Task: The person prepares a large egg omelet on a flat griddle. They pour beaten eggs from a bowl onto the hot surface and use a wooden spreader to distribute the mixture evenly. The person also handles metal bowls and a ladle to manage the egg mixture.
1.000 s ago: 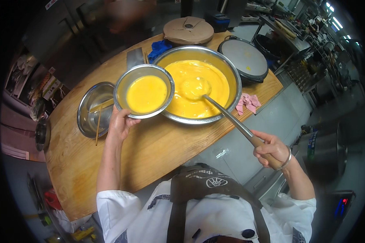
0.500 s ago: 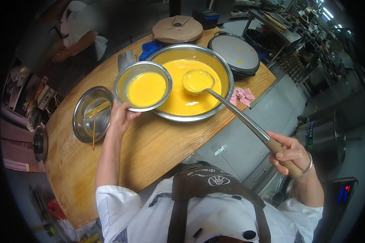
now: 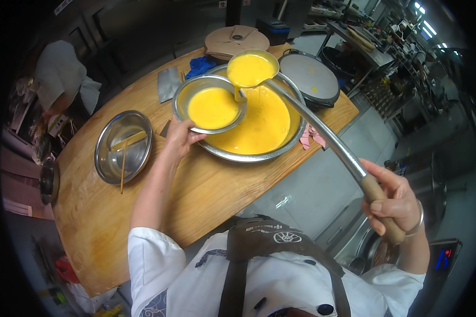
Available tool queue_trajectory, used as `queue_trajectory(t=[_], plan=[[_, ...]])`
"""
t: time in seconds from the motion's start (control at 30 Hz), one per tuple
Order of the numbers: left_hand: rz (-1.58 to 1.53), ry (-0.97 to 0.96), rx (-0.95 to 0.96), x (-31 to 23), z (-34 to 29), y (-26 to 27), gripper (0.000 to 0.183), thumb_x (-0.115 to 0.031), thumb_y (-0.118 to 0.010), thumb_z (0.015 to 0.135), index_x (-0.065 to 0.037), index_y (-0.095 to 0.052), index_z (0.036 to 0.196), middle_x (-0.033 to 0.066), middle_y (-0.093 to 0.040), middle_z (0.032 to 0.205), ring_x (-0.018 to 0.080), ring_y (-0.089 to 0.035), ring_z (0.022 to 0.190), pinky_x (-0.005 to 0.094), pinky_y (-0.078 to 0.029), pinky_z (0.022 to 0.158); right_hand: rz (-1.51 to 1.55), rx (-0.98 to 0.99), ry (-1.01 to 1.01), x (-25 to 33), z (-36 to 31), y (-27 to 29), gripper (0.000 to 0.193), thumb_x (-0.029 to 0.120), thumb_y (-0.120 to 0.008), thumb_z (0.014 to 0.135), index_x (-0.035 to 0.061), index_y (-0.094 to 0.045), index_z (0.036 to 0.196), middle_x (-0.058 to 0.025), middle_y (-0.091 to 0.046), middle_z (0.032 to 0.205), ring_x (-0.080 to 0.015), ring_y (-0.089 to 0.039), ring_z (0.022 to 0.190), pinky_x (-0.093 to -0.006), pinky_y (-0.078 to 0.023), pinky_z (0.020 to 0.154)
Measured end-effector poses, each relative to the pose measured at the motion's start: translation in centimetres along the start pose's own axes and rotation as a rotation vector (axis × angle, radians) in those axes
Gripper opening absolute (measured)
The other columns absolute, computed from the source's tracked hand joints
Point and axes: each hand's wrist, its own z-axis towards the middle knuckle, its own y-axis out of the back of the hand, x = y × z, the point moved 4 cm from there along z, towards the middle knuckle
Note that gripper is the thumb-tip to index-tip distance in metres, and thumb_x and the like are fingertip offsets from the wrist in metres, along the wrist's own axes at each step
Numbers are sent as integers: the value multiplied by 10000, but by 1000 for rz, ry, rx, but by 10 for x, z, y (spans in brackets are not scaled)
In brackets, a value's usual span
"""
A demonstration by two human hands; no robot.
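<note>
My left hand (image 3: 181, 138) grips the rim of a small steel bowl (image 3: 183, 87), tilted a little, with yellow liquid (image 3: 212, 108) inside. This bowl overlaps the left side of a large steel basin (image 3: 238, 157) holding more of the same liquid. In my right hand (image 3: 394, 203) is the wooden handle of a long ladle (image 3: 322, 132). Its round cup, full of yellow liquid, hangs above the basin, next to the small bowl's right rim. A stream of liquid runs from the ladle cup at that rim, and drips fall toward the basin.
Another steel bowl (image 3: 107, 171) with a wooden T-shaped spreader (image 3: 123, 164) stands on the wooden table (image 3: 195, 190) at left. A round griddle (image 3: 309, 79), a tan round lid (image 3: 236, 42), a blue cloth (image 3: 200, 66) and pink cloth (image 3: 313, 138) surround the basin. Another person (image 3: 61, 76) bends at far left.
The ladle cup has risen out of the basin, full, and moved to the small bowl's rim. My left hand has brought the small bowl rightward, further over the basin.
</note>
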Motion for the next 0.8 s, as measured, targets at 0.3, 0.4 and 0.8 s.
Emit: queue_trajectory(t=[0.3,0.4,0.8], plan=[[-77,76,76,10,5,-9,529,29,-422,763,-116,-218,1230,162,-475,1093,252,-605,784,326,-548,513,-920,-53,260,-26,16,-14,687,-73,-525,661,18,-293,1301,-104,-535,662,-175,-526,451,-266,-415,420],[-97,72,73,12,5,-7,533,38,-406,761,-120,-215,1232,164,-475,1090,258,-605,776,334,-547,507,-1370,-106,581,-27,13,-16,691,-86,-514,635,17,-316,1289,-155,-545,712,-250,-550,512,-287,-424,443],[-125,25,70,5,-4,14,556,36,-390,764,-140,-193,1253,170,-464,1093,257,-604,770,338,-555,520,-281,-39,100,-54,13,-13,690,-69,-547,669,28,-296,1304,-139,-554,695,-165,-514,437,-252,-400,389]])
